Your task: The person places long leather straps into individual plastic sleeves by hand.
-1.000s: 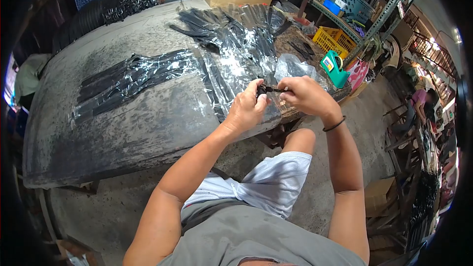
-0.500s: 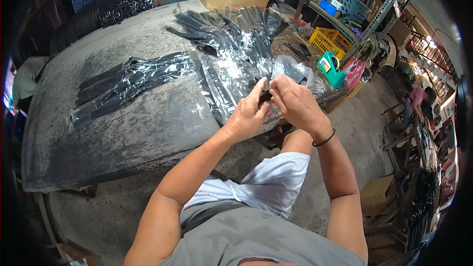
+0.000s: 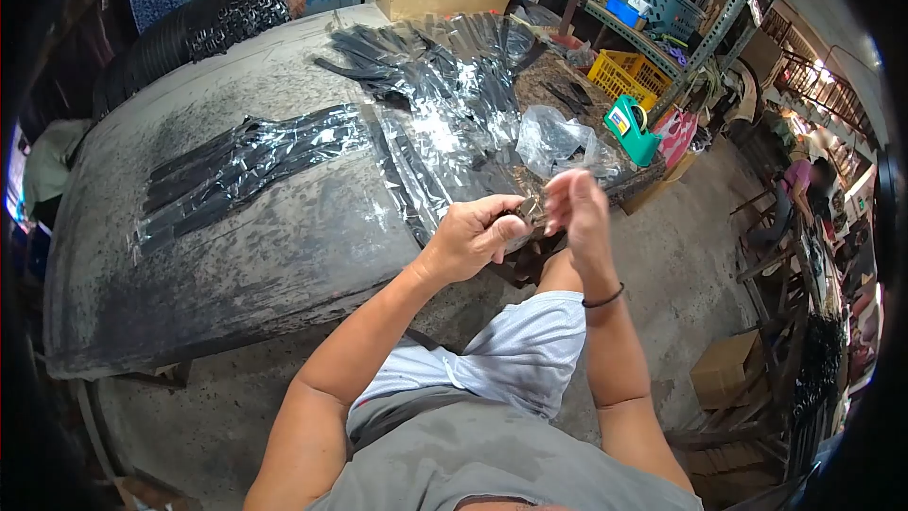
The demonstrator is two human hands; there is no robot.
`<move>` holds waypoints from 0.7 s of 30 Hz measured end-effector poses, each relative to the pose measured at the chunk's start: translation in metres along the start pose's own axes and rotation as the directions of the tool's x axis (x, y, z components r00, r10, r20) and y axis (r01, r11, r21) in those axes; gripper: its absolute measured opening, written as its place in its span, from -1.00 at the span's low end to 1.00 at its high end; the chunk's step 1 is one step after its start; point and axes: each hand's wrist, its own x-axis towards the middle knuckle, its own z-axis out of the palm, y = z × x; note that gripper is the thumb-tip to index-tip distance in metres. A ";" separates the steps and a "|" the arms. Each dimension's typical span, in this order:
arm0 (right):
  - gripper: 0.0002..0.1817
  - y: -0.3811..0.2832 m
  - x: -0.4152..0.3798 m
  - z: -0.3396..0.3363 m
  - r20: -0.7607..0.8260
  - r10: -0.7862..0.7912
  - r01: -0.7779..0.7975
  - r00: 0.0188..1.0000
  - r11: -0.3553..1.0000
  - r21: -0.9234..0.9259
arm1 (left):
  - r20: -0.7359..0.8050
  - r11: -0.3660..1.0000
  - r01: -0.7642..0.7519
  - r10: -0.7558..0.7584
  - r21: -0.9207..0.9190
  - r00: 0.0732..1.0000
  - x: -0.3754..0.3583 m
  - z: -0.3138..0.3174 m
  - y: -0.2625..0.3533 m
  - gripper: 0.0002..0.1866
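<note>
Worktable (image 3: 265,255) hogged the view tbh. By its near edge the right hand (image 3: 582,220), blurry, fingers loosely open, hung just right of a tiny dark piece (image 3: 530,207) pinched in the left hand (image 3: 475,238); couldn't tell its long axis.

Fisheye edges, plastic (image 3: 437,131) glare, right hand (image 3: 584,218) blurred

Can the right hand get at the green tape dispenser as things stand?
Probably yes: between the right hand and the green tape dispenser, only loose clear plastic seems to lie, leaving its top uncovered.
</note>
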 end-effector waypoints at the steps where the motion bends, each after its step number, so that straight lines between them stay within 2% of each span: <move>1: -0.43 0.011 -0.005 -0.001 0.026 0.247 -0.248 0.969 0.968 0.042 | 0.031 1.000 -0.005 0.004 0.028 1.000 -0.001 -0.001 -0.005 -0.64; 2: -0.42 0.020 -0.008 0.000 0.061 0.476 -0.479 0.878 0.874 0.081 | 0.066 0.998 -0.010 0.006 0.057 0.998 -0.002 -0.001 -0.007 -0.63; 3: -0.45 0.026 -0.009 0.004 0.174 0.544 -0.570 0.821 0.797 0.201 | 0.061 1.000 0.011 -0.009 -0.021 0.998 -0.004 0.002 -0.007 -0.67; 4: -0.45 0.031 -0.010 0.008 0.165 0.544 -0.568 0.823 0.795 0.212 | 0.073 1.000 0.018 -0.017 -0.016 0.997 -0.004 0.002 -0.012 -0.67; 6: -0.52 0.036 -0.009 0.019 0.105 0.387 -0.389 0.916 0.794 0.467 | 0.083 0.937 -0.262 0.250 0.232 0.965 -0.004 0.004 -0.022 -0.73; 7: -0.61 0.035 -0.007 0.019 0.109 0.365 -0.368 0.925 0.785 0.498 | 0.051 0.943 -0.249 0.243 0.221 0.969 -0.007 0.007 -0.019 -0.76; 8: -0.61 0.030 -0.007 0.019 0.103 0.368 -0.368 0.924 0.782 0.503 | 0.056 0.945 -0.243 0.236 0.220 0.970 -0.008 0.007 -0.020 -0.76; 9: -0.65 0.019 -0.006 0.021 0.156 0.406 -0.427 0.900 0.753 0.500 | 0.062 0.932 -0.288 0.281 0.220 0.958 -0.009 0.007 -0.022 -0.75; 10: -0.69 0.010 -0.005 0.023 0.212 0.439 -0.483 0.873 0.724 0.493 | 0.066 0.916 -0.335 0.328 0.220 0.942 -0.009 0.006 -0.023 -0.73; 11: -0.75 0.008 -0.005 0.024 0.201 0.433 -0.475 0.879 0.760 0.444 | 0.067 0.916 -0.335 0.328 0.222 0.942 -0.010 0.009 -0.025 -0.73; 12: -0.75 0.005 -0.005 0.026 0.202 0.432 -0.476 0.879 0.759 0.445 | -0.026 0.943 -0.311 0.316 0.123 0.948 -0.012 0.015 -0.028 -0.69; 13: -0.76 0.002 -0.006 0.027 0.147 0.301 -0.332 0.942 0.897 0.293 | -0.117 0.956 -0.291 0.292 0.021 0.949 -0.013 0.019 -0.029 -0.65; 14: -0.77 -0.002 -0.007 0.028 0.116 0.153 -0.167 0.981 0.978 0.123 | -0.119 0.957 -0.290 0.290 0.021 0.950 -0.014 0.017 -0.029 -0.65; 15: -0.76 -0.005 -0.008 0.029 0.102 0.090 -0.097 0.991 0.993 0.064 | -0.124 0.976 -0.212 0.217 0.057 0.968 -0.015 0.015 -0.027 -0.63; 16: -0.76 -0.006 -0.009 0.029 0.100 0.092 -0.099 0.991 0.993 0.065 | -0.129 0.987 -0.131 0.142 0.091 0.981 -0.015 0.014 -0.024 -0.61; 17: -0.75 -0.007 -0.010 0.028 0.096 0.069 -0.070 0.993 0.998 0.003 | -0.109 0.983 -0.121 0.136 0.135 0.985 -0.015 0.014 -0.019 -0.71; 18: -0.74 -0.007 -0.011 0.028 0.093 0.046 -0.041 0.995 0.997 -0.059 | -0.107 0.984 -0.120 0.135 0.133 0.985 -0.015 0.016 -0.014 -0.71; 21: -0.73 -0.013 -0.015 0.031 0.104 0.009 0.000 0.995 0.996 -0.095 | -0.122 0.971 -0.098 0.127 0.218 0.984 -0.016 0.018 -0.007 -0.77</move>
